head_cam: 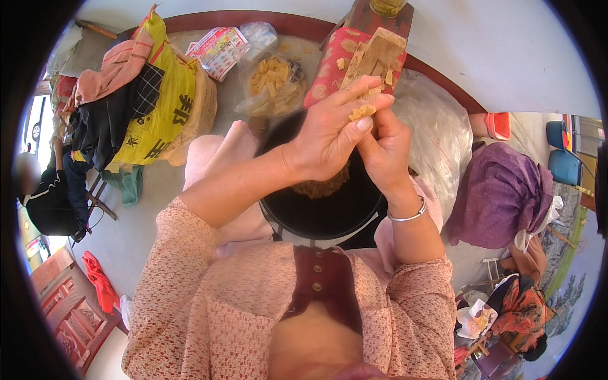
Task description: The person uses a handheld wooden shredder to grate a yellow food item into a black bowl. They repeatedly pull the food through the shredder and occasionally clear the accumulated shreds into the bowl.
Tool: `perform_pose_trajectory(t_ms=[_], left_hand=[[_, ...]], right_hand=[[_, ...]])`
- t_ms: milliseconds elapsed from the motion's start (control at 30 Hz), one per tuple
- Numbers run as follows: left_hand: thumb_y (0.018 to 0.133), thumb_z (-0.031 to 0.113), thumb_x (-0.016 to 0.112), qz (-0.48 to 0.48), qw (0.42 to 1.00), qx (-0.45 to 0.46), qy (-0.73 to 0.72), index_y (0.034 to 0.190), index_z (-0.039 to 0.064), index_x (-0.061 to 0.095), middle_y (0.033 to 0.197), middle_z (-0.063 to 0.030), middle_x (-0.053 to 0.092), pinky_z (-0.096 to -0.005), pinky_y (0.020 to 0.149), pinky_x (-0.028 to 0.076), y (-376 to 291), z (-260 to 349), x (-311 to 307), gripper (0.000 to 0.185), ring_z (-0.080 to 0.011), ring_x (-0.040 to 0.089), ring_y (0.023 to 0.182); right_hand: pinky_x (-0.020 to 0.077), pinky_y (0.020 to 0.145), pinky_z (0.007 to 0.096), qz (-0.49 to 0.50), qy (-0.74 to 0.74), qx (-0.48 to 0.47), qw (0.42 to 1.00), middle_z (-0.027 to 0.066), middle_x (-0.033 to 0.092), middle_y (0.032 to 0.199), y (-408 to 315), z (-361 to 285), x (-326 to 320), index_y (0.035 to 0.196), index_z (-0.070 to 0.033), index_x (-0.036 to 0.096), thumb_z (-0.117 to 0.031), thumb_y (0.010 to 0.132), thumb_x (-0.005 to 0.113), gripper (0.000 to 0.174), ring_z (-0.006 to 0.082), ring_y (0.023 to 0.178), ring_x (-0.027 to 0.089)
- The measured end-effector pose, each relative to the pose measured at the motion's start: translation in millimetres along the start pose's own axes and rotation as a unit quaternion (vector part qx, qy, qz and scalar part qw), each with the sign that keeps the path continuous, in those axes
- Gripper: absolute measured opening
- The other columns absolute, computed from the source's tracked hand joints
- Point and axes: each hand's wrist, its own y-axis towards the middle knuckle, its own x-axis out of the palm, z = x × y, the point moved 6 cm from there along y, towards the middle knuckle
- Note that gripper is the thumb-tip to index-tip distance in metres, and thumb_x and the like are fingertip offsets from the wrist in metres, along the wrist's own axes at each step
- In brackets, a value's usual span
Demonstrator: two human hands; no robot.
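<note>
My two hands meet over a black bucket (318, 223) that stands between my knees. A yellow crinkled piece (362, 112), like a small folded dough wrapper, shows between the fingers. My left hand (335, 123) lies across it with fingers extended and thumb pressed down. From the other side my right hand (387, 147) closes on it with bent fingers, partly hidden by the left. Brown crumbly stuff (323, 185) lies inside the bucket. Just beyond my fingertips, a wooden board (380, 54) with yellow scraps rests on a red patterned cushion (327, 59).
A clear bag of yellow pieces (270, 78) lies beyond my left knee, near a printed leaflet (221, 50). Yellow sacks (166, 104) stand left. Plastic sheeting (432, 137) and a purple cloth-covered heap (498, 194) lie right. One person (54, 202) sits far left, another (522, 308) far right.
</note>
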Motion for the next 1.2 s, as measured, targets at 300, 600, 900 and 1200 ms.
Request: perform_pose_trajectory(t_ms=[300, 600, 900, 1200], left_hand=[[0.070, 0.000, 0.050, 0.005, 0.995, 0.014, 0.102, 0.075, -0.001, 0.051, 0.108, -0.0188, 0.057, -0.0310, 0.067, 0.045, 15, 0, -8, 0.005, -0.0221, 0.056, 0.079], [0.074, 0.005, 0.051, -0.061, 0.976, -0.210, -0.004, 0.071, 0.001, 0.053, 0.061, -0.0058, 0.054, -0.0284, 0.054, 0.041, 7, -17, -8, 0.005, -0.0146, 0.050, 0.058], [0.071, 0.001, 0.057, -0.075, 0.974, -0.205, 0.067, 0.075, 0.001, 0.057, 0.064, -0.0011, 0.052, -0.0248, 0.054, 0.040, 12, -21, -16, 0.004, -0.0087, 0.049, 0.061], [0.076, 0.004, 0.065, -0.187, 0.977, -0.079, 0.065, 0.071, 0.000, 0.056, 0.059, -0.0039, 0.049, -0.0233, 0.051, 0.039, 20, -7, -19, 0.011, -0.0077, 0.048, 0.057]], right_hand=[[0.0278, 0.041, 0.0224, -0.116, 0.432, 0.398, 0.801, -0.0049, 0.041, 0.055, -16, 36, -1, 0.096, -0.002, 0.060, -0.023, 0.092, 0.053, 0.022, 0.0051, 0.042, 0.029], [0.0240, 0.041, 0.0182, -0.146, 0.245, 0.325, 0.902, -0.0054, 0.045, 0.059, -1, 25, -19, 0.093, -0.003, 0.060, -0.014, 0.080, 0.067, 0.018, 0.0010, 0.046, 0.032], [0.0239, 0.040, 0.0186, -0.189, 0.430, 0.333, 0.817, -0.0051, 0.045, 0.058, -8, 25, -11, 0.094, 0.000, 0.064, -0.007, 0.082, 0.064, 0.014, 0.0012, 0.045, 0.031], [0.0234, 0.040, 0.0185, -0.140, 0.474, 0.301, 0.815, -0.0059, 0.041, 0.057, -4, 32, -13, 0.097, -0.003, 0.063, -0.005, 0.085, 0.060, 0.012, 0.0013, 0.045, 0.030]])
